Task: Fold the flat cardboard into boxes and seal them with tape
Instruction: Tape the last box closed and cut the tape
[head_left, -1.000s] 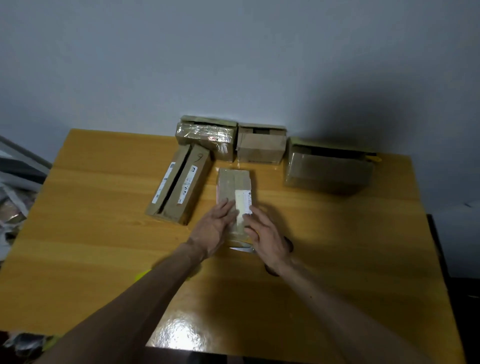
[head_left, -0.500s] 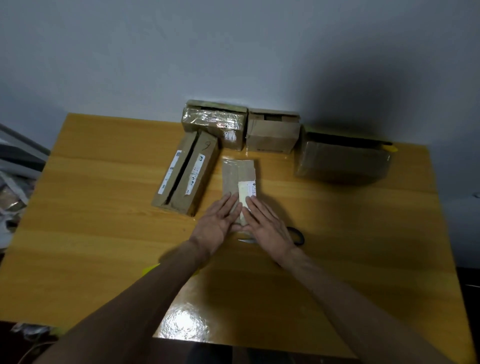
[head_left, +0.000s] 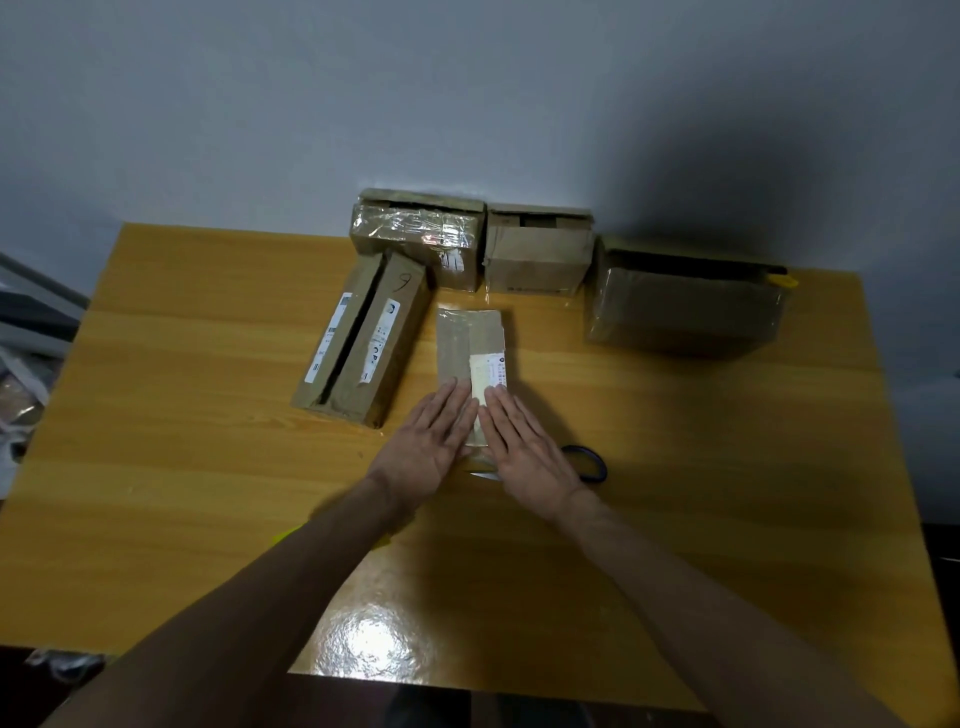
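Note:
A small narrow cardboard box (head_left: 470, 345) with a white label lies lengthwise in the middle of the wooden table (head_left: 182, 467). My left hand (head_left: 426, 441) and my right hand (head_left: 524, 447) lie side by side with straight fingers, pressing flat on the box's near end. Just behind my right hand, dark-handled scissors (head_left: 587, 462) lie on the table, their blades partly hidden under my hands. A yellow object (head_left: 285, 535) peeks out from under my left forearm.
A long box (head_left: 363, 338) with white labels lies left of the small one. Along the wall stand a tape-wrapped box (head_left: 415, 236), a plain open box (head_left: 537, 249) and a larger box (head_left: 680, 296) at the right. Clutter sits off the table's left edge.
My fingers have straightened out flat on the box's near end, and both hands now lie close together. The view shifted slightly; the box stays in place.

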